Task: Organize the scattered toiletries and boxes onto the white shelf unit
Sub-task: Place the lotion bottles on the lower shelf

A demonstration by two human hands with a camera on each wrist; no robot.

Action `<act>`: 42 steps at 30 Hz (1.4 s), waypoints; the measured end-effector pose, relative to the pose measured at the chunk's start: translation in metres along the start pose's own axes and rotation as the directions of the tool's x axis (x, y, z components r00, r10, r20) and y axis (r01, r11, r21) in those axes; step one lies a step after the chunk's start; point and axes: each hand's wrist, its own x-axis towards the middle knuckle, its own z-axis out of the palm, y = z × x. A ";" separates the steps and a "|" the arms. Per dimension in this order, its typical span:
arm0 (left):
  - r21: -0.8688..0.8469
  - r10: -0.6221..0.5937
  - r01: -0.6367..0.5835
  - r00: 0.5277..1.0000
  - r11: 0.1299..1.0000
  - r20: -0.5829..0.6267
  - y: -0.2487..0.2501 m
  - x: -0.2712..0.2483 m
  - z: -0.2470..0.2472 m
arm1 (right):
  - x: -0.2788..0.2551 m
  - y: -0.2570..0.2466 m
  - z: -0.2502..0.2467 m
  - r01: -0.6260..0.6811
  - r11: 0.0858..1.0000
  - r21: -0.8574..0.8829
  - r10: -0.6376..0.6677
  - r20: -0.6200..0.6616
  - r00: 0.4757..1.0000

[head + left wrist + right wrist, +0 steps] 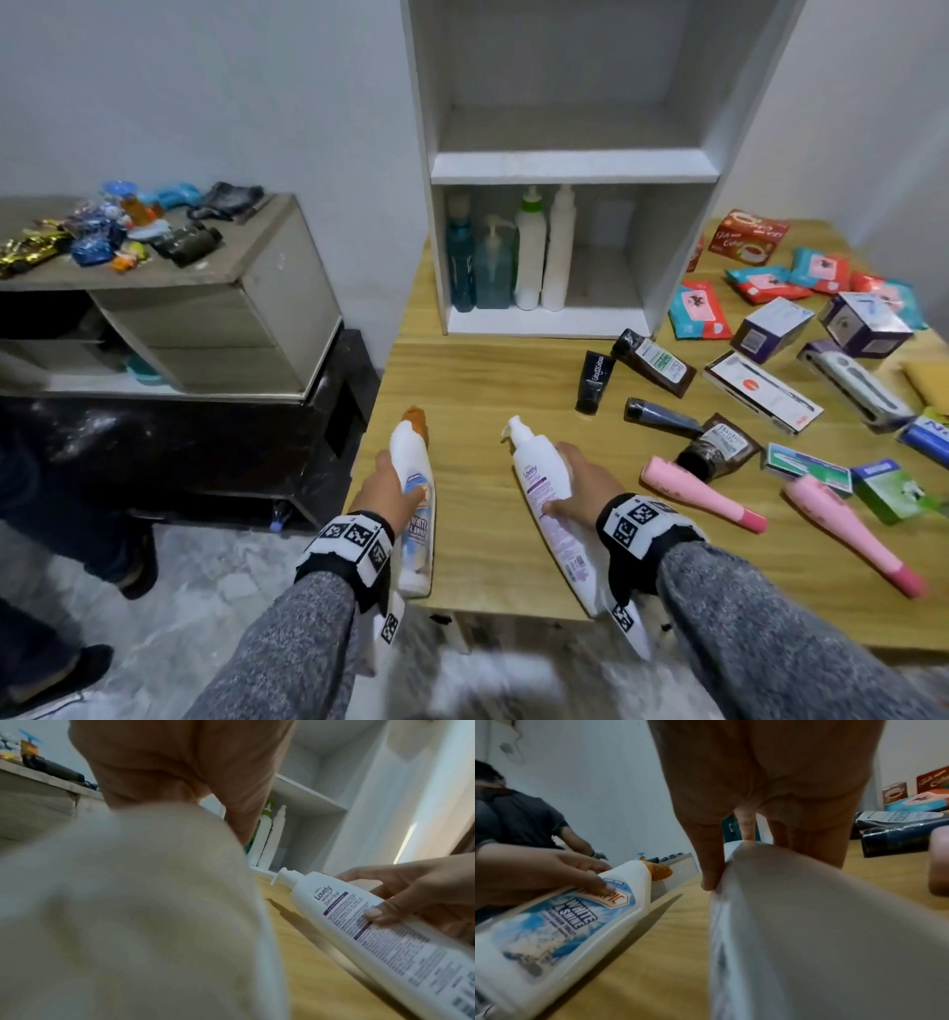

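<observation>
Head view, left hand: the left hand is wrapped round the cleaner bottle, a white bottle with an orange cap and a blue label, lying near the left edge of the wooden table.
Head view, right hand: the right hand is clasped on the lotion bottle, a white pump bottle that lies slanted on the table with its pump toward the shelf.
Head view, shelf: the white shelf unit stands at the back of the table; its lower compartment holds four upright bottles in a row at the left.
Head view, scattered things: to the right lie dark tubes, two pink tubes, small boxes and wipe packs, well apart from both hands.
Head view, side cabinet: a grey cabinet to the left carries a jumble of small objects.
Left wrist view, grip: the palm and fingers close over the blurred white body of the cleaner bottle; the lotion bottle lies just beside it, the other hand's thumb pressed on its label.
Right wrist view, grip: fingers curl down over the edge of the lotion bottle; at the left, the other hand holds the cleaner bottle above the table edge.
Right wrist view, background: a person in a dark shirt is at the far left.
</observation>
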 end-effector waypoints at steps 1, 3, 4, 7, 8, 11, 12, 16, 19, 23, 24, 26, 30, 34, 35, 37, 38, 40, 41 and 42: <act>-0.064 0.013 -0.013 1.000 0.998 -0.005 0.002 0.003 -0.002 | 0.002 -0.004 -0.005 -0.007 1.000 -0.005 0.007 -0.004 1.000; -0.165 0.079 -0.077 0.997 0.983 0.003 0.017 0.012 -0.010 | 0.013 -0.014 -0.022 -0.024 1.000 0.001 0.024 -0.032 0.999; -0.191 0.118 -0.113 0.993 0.975 0.010 0.026 0.019 -0.014 | 0.020 -0.020 -0.031 -0.033 0.999 0.000 0.033 -0.048 0.998; -0.200 0.218 -0.212 0.976 0.957 0.011 0.061 0.042 -0.030 | 0.040 -0.041 -0.065 -0.069 0.998 0.007 0.069 -0.105 0.992; -0.209 0.247 -0.239 0.969 0.948 0.013 0.074 0.050 -0.034 | 0.047 -0.047 -0.077 -0.075 0.997 0.018 0.077 -0.129 0.989; -0.240 0.324 -0.308 0.946 0.921 0.031 0.114 0.075 -0.043 | 0.065 -0.058 -0.110 -0.079 0.991 0.112 0.101 -0.204 0.974; -0.248 0.354 -0.334 0.935 0.909 0.037 0.128 0.082 -0.044 | 0.071 -0.057 -0.119 -0.073 0.984 0.162 0.110 -0.229 0.967; -0.197 0.459 -0.441 0.886 0.876 0.057 0.183 0.108 -0.034 | 0.091 -0.046 -0.150 -0.060 0.940 0.335 0.189 -0.368 0.910; -0.159 0.485 -0.471 0.873 0.867 0.058 0.219 0.120 -0.017 | 0.109 -0.035 -0.170 -0.043 0.943 0.330 0.190 -0.429 0.883; -0.194 0.473 -0.460 0.881 0.866 0.025 0.261 0.139 0.008 | 0.137 -0.018 -0.198 0.015 0.924 0.382 0.180 -0.471 0.864; -0.195 0.469 -0.459 0.883 0.867 0.010 0.270 0.143 0.014 | 0.144 -0.014 -0.204 0.023 0.916 0.401 0.190 -0.484 0.854; -0.205 0.458 -0.450 0.889 0.869 -0.009 0.287 0.150 0.023 | 0.158 -0.008 -0.215 0.033 0.909 0.415 0.202 -0.510 0.836; -0.221 0.432 -0.434 0.900 0.874 -0.058 0.311 0.164 0.035 | 0.183 -0.005 -0.234 0.062 0.907 0.416 0.185 -0.528 0.829; -0.220 0.418 -0.431 0.902 0.875 -0.106 0.321 0.174 0.044 | 0.204 -0.004 -0.242 0.097 0.907 0.410 0.166 -0.561 0.811; -0.220 0.418 -0.434 0.901 0.874 -0.116 0.323 0.175 0.047 | 0.208 -0.004 -0.243 0.103 0.909 0.403 0.159 -0.566 0.809; -0.225 0.419 -0.439 0.898 0.870 -0.134 0.325 0.176 0.052 | 0.214 -0.002 -0.243 0.110 0.917 0.383 0.145 -0.578 0.803; -0.230 0.414 -0.437 0.899 0.870 -0.142 0.326 0.178 0.054 | 0.217 -0.001 -0.242 0.113 0.919 0.378 0.142 -0.585 0.798; -0.234 0.399 -0.426 0.904 0.874 -0.155 0.328 0.183 0.058 | 0.221 0.002 -0.241 0.116 0.911 0.395 0.152 -0.586 0.796; -0.233 0.397 -0.425 0.904 0.875 -0.158 0.330 0.185 0.060 | 0.223 0.003 -0.240 0.116 0.906 0.406 0.159 -0.582 0.798; -0.231 0.397 -0.425 0.904 0.875 -0.159 0.331 0.188 0.061 | 0.224 0.004 -0.240 0.115 0.902 0.416 0.163 -0.575 0.802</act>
